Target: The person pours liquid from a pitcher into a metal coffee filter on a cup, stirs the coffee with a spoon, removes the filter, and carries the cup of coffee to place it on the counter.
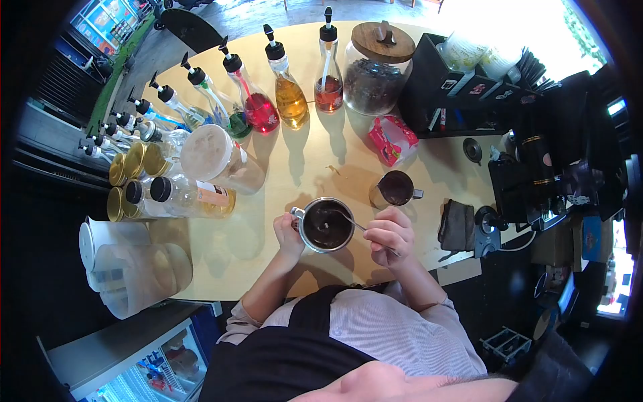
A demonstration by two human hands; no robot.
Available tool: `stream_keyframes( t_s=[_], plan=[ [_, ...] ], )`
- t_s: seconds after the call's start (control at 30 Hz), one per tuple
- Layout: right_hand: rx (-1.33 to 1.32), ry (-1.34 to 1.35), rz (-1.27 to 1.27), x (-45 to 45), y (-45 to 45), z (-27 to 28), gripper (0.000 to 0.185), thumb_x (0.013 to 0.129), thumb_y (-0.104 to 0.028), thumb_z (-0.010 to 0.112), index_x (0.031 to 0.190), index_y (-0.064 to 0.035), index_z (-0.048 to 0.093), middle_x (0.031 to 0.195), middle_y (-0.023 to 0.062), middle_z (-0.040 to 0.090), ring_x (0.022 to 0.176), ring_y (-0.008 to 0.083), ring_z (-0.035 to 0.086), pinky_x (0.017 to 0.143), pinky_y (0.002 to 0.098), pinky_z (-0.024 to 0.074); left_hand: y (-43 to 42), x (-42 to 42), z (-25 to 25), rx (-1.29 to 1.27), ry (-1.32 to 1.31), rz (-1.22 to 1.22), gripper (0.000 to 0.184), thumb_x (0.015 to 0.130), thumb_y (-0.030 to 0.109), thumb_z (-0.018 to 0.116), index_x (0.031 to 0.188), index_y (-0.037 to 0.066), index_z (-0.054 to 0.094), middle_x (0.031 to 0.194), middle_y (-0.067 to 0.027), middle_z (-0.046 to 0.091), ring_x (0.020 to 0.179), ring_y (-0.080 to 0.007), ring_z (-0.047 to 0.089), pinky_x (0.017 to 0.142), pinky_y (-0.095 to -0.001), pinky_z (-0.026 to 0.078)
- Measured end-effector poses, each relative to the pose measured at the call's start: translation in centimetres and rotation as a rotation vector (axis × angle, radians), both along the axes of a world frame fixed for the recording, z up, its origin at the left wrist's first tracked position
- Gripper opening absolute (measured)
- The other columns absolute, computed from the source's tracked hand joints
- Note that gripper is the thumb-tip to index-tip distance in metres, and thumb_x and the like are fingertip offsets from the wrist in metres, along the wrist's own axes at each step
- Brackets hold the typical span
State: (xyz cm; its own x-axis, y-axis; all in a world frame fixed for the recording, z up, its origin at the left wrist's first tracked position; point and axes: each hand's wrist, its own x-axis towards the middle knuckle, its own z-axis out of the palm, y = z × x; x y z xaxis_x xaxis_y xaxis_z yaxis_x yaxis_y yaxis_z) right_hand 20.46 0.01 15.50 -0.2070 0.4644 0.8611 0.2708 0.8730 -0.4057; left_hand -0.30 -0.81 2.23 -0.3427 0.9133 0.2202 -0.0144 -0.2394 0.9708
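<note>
In the head view, my left hand grips the handle of a steel mug at the near middle of the table. Dark brown liquid fills part of the mug, with a small light reflection on its surface. My right hand is closed around the thin handle of a metal spoon. The spoon slants over the mug's right rim and its tip goes into the liquid, where I cannot see it. Just behind my right hand stands a second metal jug, also with something dark inside.
Pump bottles of coloured syrup curve along the far and left edges. A wooden-lidded glass jar, a pink packet and a black organiser stand at the back. Right are a dark cloth and machine; left, plastic jugs.
</note>
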Motion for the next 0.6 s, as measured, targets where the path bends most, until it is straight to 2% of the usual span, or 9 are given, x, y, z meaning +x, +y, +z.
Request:
stream_keyframes(
  t_s=[0.17,0.27,0.33,0.5,0.6],
  plan=[
    [-0.071,0.007,0.054,-0.3,0.1,0.5,0.017,0.087,-0.024,0.063,0.085,-0.0068,0.062,0.072,0.0038,0.063,0.061,0.0215,0.055,0.055,0.0303,0.0434,0.0,-0.2,-0.6,-0.045,-0.125,-0.049,0.053,0.096,0.037,0.040,0.057,0.003,0.050,0.050,0.0035,0.045,0.046,-0.0052,0.037,0.043,-0.0253,0.024],
    [-0.075,0.025,0.048,-0.2,0.0,0.3,0.017,0.087,-0.024,0.063,0.085,-0.0063,0.062,0.073,0.0042,0.063,0.060,0.0218,0.054,0.056,0.0304,0.0437,0.0,-0.6,-1.4,-0.007,0.024,-0.019,0.053,0.095,0.037,0.040,0.056,0.003,0.050,0.050,0.0034,0.045,0.045,-0.0051,0.037,0.043,-0.0253,0.024],
    [-0.039,0.018,0.019,-0.3,0.1,0.4,0.017,0.087,-0.023,0.063,0.085,-0.0061,0.062,0.073,0.0044,0.063,0.060,0.0219,0.054,0.056,0.0305,0.0438,-0.2,-1.1,-0.7,-0.140,0.102,-0.084,0.058,0.090,0.036,0.028,0.074,-0.001,0.069,0.063,-0.0089,0.065,0.055,-0.0138,0.058,0.054,-0.0287,0.047],
    [-0.139,0.024,0.093,-0.3,0.0,0.7,0.018,0.088,-0.023,0.062,0.087,-0.0055,0.061,0.073,0.0045,0.063,0.064,0.0227,0.055,0.057,0.0311,0.0443,-0.2,-1.1,-0.9,-0.155,0.072,-0.097,0.059,0.090,0.037,0.028,0.074,-0.002,0.069,0.063,-0.0081,0.065,0.056,-0.0131,0.058,0.053,-0.0277,0.047],
    [-0.086,0.011,0.045,0.0,0.0,0.6,0.018,0.089,-0.024,0.061,0.088,-0.0053,0.060,0.074,0.0046,0.063,0.065,0.0231,0.055,0.058,0.0314,0.0446,-0.4,-1.2,-0.8,-0.150,0.028,-0.101,0.060,0.090,0.039,0.028,0.072,-0.002,0.067,0.062,-0.0073,0.064,0.056,-0.0126,0.058,0.053,-0.0276,0.047]
  ],
)
